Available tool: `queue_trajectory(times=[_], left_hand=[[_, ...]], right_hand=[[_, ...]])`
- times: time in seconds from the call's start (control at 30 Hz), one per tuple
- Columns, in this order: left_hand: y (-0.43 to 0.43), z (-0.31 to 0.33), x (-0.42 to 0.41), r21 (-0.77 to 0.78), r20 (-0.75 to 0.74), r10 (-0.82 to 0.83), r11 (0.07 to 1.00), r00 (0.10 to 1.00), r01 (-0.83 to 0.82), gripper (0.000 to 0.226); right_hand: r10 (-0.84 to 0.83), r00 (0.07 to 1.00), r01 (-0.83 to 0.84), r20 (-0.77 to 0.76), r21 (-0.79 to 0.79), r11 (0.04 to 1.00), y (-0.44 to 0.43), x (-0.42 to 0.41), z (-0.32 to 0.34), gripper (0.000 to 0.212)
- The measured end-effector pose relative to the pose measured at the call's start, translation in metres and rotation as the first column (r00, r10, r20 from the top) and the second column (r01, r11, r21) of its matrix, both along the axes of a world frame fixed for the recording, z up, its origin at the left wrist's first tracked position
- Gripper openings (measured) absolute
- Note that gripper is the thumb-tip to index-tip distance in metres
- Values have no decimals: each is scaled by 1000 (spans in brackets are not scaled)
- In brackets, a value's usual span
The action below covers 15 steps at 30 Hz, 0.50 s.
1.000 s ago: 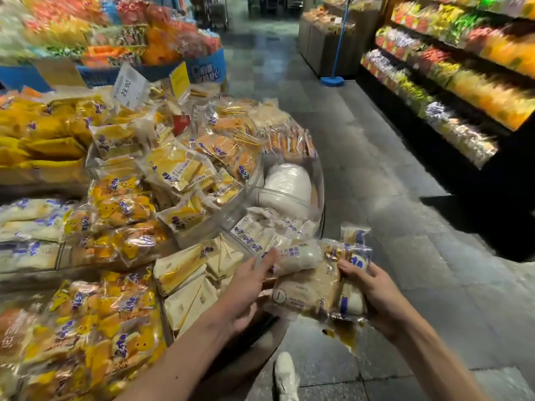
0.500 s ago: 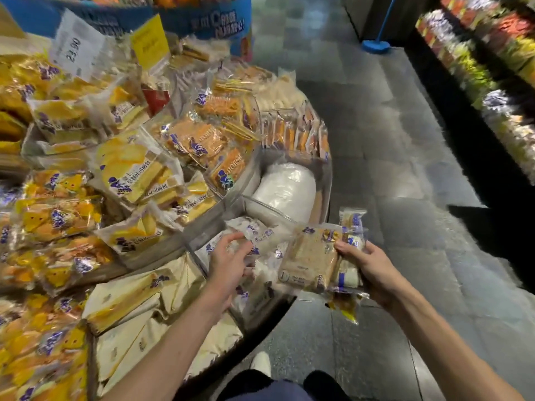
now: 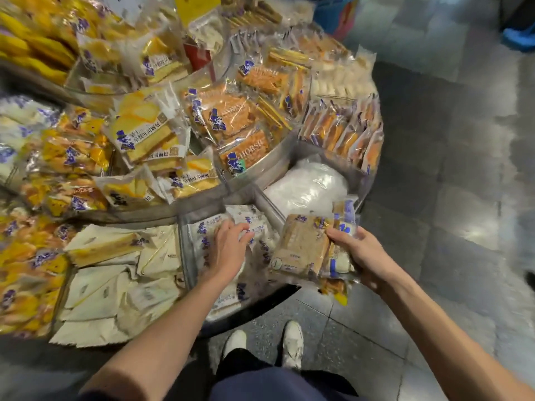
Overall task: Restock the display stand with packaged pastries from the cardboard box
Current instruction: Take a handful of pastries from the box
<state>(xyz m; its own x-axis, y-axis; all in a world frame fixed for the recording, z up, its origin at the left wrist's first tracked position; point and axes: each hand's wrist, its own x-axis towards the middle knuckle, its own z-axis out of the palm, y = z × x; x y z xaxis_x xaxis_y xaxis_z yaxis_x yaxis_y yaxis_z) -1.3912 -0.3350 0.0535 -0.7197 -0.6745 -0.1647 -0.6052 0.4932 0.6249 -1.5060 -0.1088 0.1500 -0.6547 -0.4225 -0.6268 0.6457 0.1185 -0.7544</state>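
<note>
In front bin (image 3: 185, 256), white packets (image 3: 249, 214) under relaxed left hand (image 3: 230, 248); right hand (image 3: 363, 256) grips pastry packs (image 3: 301, 244).

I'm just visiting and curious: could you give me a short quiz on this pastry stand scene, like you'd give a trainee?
1. True or false: the left hand rests on white-and-blue wrapped packets inside a compartment of the round metal-walled display stand.
2. What lies in the compartment just beyond that one? A) a crumpled white plastic bag B) glass bottles C) loose bananas
3. Fill in: the stack of clear-wrapped brown pastry packets is in the ___ hand's grip.
Key: 1 true; 2 A; 3 right hand.
</note>
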Motion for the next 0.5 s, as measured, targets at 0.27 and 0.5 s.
queue_trajectory(times=[0.27,0.5], left_hand=[[1,-11,-9,-465,304,-186,827,934,316,20],[9,-1,-14,-368,108,-121,917,987,153,27]], right_hand=[[131,991,-131,9,-6,991,-9,-21,2,36],[221,975,-221,-25,-10,975,-17,-31,10,31]])
